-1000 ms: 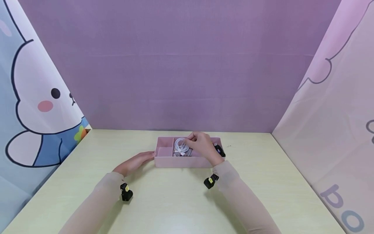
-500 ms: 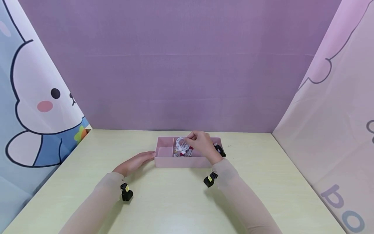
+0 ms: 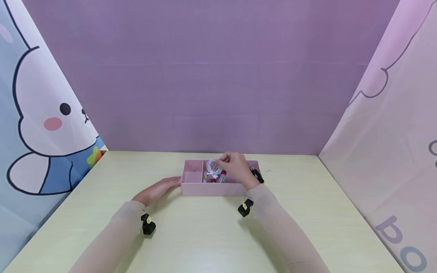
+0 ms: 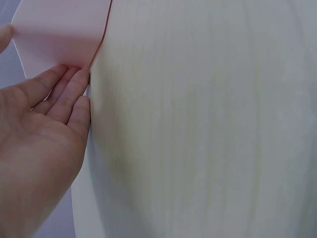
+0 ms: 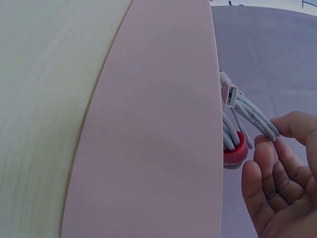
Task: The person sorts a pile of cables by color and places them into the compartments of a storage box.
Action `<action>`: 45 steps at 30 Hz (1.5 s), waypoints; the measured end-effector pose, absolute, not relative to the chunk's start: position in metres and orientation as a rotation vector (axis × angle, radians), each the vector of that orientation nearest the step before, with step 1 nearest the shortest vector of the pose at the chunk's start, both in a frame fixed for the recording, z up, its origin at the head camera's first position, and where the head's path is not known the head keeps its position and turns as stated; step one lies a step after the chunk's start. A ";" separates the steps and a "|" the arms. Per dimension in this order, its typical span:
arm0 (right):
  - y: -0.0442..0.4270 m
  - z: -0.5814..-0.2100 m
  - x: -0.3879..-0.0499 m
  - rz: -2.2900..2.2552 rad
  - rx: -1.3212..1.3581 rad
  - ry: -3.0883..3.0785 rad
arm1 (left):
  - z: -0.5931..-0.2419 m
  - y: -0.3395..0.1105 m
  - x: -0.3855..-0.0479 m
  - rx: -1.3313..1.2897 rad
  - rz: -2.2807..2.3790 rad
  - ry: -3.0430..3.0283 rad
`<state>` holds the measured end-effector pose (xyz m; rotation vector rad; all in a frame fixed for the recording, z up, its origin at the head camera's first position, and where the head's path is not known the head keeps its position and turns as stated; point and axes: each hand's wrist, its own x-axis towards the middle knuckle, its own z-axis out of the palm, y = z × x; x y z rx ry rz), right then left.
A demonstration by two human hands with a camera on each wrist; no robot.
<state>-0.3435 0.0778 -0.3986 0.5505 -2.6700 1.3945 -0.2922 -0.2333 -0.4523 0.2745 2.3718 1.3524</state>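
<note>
A pink divided box (image 3: 215, 189) stands on the table. My right hand (image 3: 237, 169) is over its middle compartment and pinches a coiled white USB cable (image 3: 212, 165) between thumb and forefinger. The right wrist view shows the cable's USB plug (image 5: 231, 95) just above the box's rim. Beneath it, another white cable is bundled with a red band (image 5: 237, 152). My left hand (image 3: 157, 190) lies at the box's left end. In the left wrist view, its straight fingers touch the pink end wall (image 4: 59, 44). The bottom of the middle compartment is hidden.
A black cable (image 3: 257, 175) lies at the right end of the box. The box's left compartment (image 3: 192, 176) shows its bare floor. Behind the pale wooden table (image 3: 205, 235) hangs a purple backdrop (image 3: 211, 76), with printed cloths at both sides.
The white cable coil has risen slightly and shifted a little right with my right hand. Red banding under it has come into view. My left hand has stayed put.
</note>
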 end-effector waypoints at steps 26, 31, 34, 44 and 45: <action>0.073 -0.399 -0.350 1.319 0.585 -2.679 | -0.453 -0.232 -0.295 0.248 1.334 2.375; 0.074 -0.397 -0.346 1.335 0.602 -2.665 | -0.454 -0.232 -0.294 0.238 1.339 2.374; 0.075 -0.395 -0.344 1.335 0.617 -2.668 | -0.453 -0.232 -0.294 0.235 1.330 2.379; 0.077 -0.392 -0.340 1.302 0.652 -2.686 | -0.453 -0.231 -0.293 0.233 1.325 2.382; 0.077 -0.392 -0.340 1.293 0.654 -2.691 | -0.453 -0.231 -0.293 0.234 1.323 2.382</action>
